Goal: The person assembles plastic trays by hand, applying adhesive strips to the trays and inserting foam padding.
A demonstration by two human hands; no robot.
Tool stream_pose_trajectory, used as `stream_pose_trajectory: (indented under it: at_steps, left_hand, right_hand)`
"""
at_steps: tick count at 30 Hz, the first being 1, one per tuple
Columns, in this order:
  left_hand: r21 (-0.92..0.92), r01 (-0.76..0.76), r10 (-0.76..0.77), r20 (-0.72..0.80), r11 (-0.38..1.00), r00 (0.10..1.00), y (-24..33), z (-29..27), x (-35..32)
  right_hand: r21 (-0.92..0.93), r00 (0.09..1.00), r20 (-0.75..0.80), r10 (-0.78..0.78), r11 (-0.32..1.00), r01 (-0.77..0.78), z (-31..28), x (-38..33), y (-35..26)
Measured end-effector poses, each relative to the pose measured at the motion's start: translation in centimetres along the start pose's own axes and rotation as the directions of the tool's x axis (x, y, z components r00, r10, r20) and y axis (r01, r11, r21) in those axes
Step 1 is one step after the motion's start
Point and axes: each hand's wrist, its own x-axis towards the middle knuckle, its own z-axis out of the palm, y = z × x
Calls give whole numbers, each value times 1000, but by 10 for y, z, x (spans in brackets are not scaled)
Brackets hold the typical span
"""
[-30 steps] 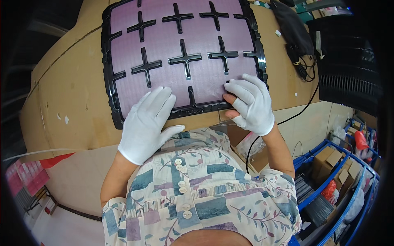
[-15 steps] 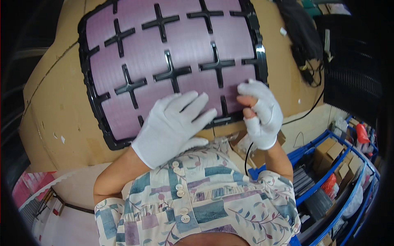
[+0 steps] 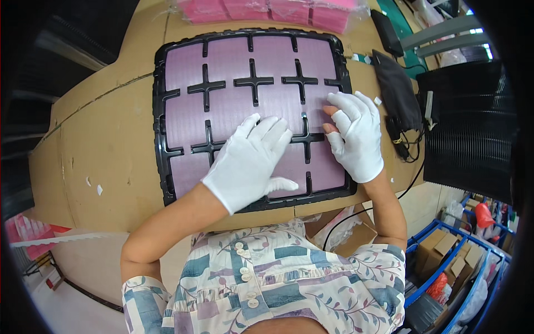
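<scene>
A black plastic tray (image 3: 158, 106) with cross-shaped dividers lies on the cardboard-covered table in front of me. Smooth pinkish-purple sheets (image 3: 233, 51) show in its compartments; whether they are separate pieces I cannot tell. My left hand (image 3: 245, 161), in a white glove, lies over the near middle part of the tray, fingers stretched out and thumb apart, hiding a divider. Over the tray's right edge is my right hand (image 3: 357, 139), gloved with bare thumb and forefinger tips. Its fingers are bent but apart, with nothing seen between them.
Pink packs in clear film (image 3: 278, 12) sit beyond the tray. To the right are a black pouch (image 3: 396, 92), a cable (image 3: 409, 150) and black ribbed sheets (image 3: 470, 133). An open carton (image 3: 347, 228) stands below the table edge, near blue shelving (image 3: 445, 259) with boxes.
The view has shifted, so the whole tray and the pink packs beyond it show. Both hands have moved farther forward over the tray. Their finger poses are much the same.
</scene>
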Motion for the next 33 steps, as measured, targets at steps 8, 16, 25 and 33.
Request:
stream_pose_trajectory:
  at_steps: [8, 16, 25, 33]
  left_hand:
    - [68, 66, -48, -228, 996, 972, -25, -1, 16]
    - [158, 353, -289, -325, 922, 900, -84, -22, -21]
    - [197, 409, -356, -254, 891, 899, -124, -26, -17]
    - [281, 453, -376, -289, 846, 881, -129, -25, -17]
  right_hand:
    - [-79, 999, -9, -34, 996, 33, 1, 33, 8]
    - [-210, 1000, 13, -20, 977, 23, 17, 47, 30]
    - [-261, 998, 67, 12, 965, 6, 37, 61, 56]
    - [-301, 994, 88, 58, 953, -28, 46, 57, 64]
